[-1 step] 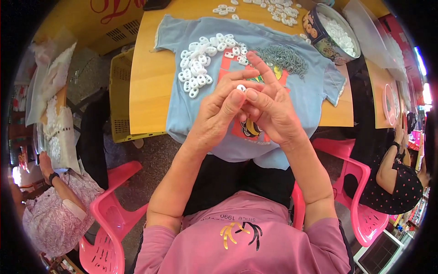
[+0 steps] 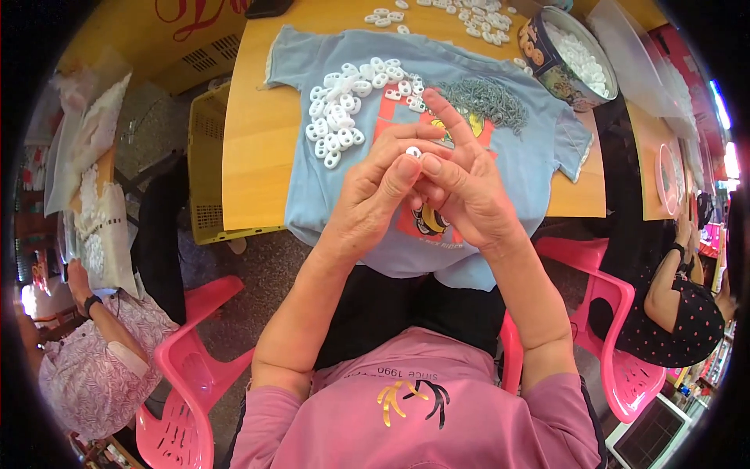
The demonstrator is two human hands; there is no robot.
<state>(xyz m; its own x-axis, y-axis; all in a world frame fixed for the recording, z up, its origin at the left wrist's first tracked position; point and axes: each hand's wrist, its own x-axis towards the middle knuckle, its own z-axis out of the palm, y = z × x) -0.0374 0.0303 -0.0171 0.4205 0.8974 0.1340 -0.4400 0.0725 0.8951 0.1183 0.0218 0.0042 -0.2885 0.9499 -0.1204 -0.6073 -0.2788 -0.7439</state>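
Observation:
A small white plastic piece (image 2: 412,151) is pinched between my two thumbs and fingertips, above the near part of a light blue T-shirt (image 2: 320,207) spread on the table. My left hand (image 2: 372,187) is closed around its left side, the thumb pressed on it. From the other side my right hand (image 2: 475,190) grips it with the thumb, its index finger stretched upward. Most of the piece is hidden by my fingers. Beyond my left hand lies a heap of white oval plastic pieces (image 2: 340,117) with holes. Past my right hand sits a pile of thin grey metal parts (image 2: 496,105), perhaps springs.
A round tin (image 2: 534,47) full of white pieces stands at the table's far right. More white pieces (image 2: 480,17) lie along the far edge of the wooden table (image 2: 254,156). A yellow crate (image 2: 205,160) is left of it. People sit on both sides, near pink chairs (image 2: 195,344).

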